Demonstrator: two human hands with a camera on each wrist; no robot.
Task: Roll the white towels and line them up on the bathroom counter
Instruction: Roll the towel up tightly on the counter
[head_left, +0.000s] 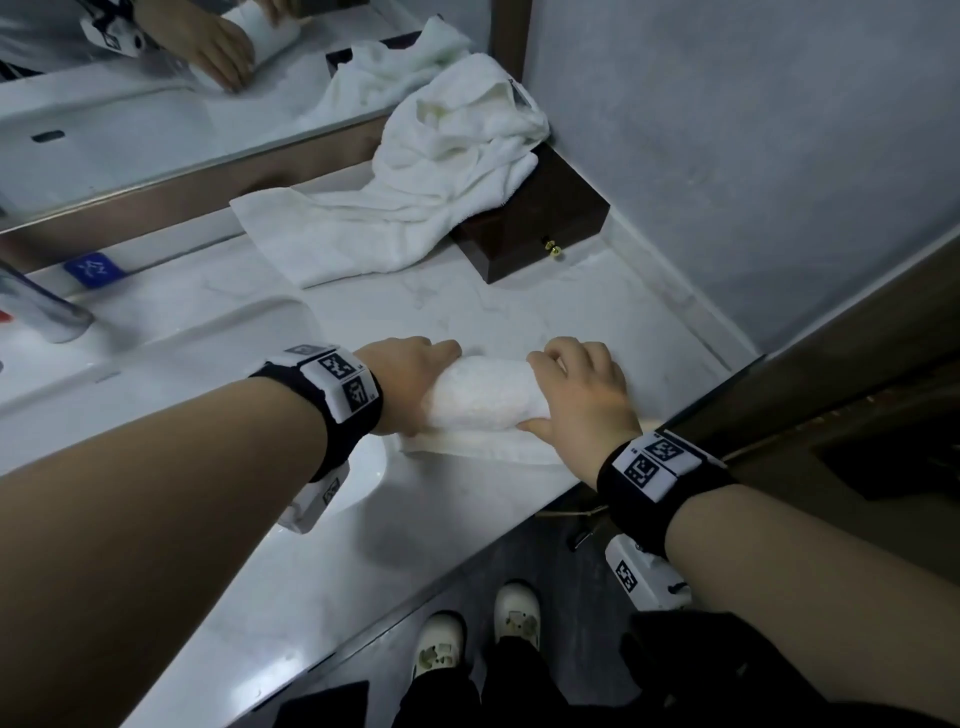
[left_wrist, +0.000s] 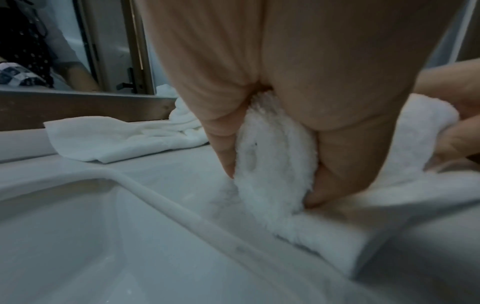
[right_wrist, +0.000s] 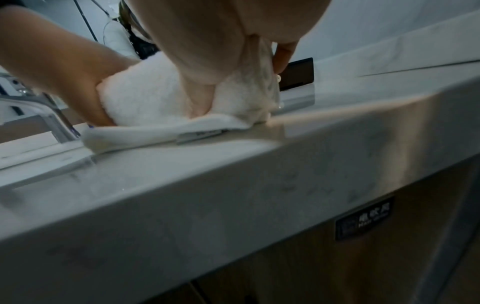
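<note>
**Terry cloth, polished stone, dark wood**

The rolled towel (head_left: 483, 395) is white terry cloth, fluffy and matt, its loops plain in the left wrist view. The loose towels (head_left: 415, 208) at the far side are the same soft, nubbly cloth. The surface (head_left: 311, 571) looks like pale veined marble, smooth with a soft sheen. The sink (left_wrist: 78, 236) is glossy white ceramic. The tap (head_left: 41, 312) on the left is shiny metal. The box (head_left: 540, 228) is dark, polished wood with a small brass-coloured knob (head_left: 556, 251). The wristbands (head_left: 649, 488) are black cloth.
</note>
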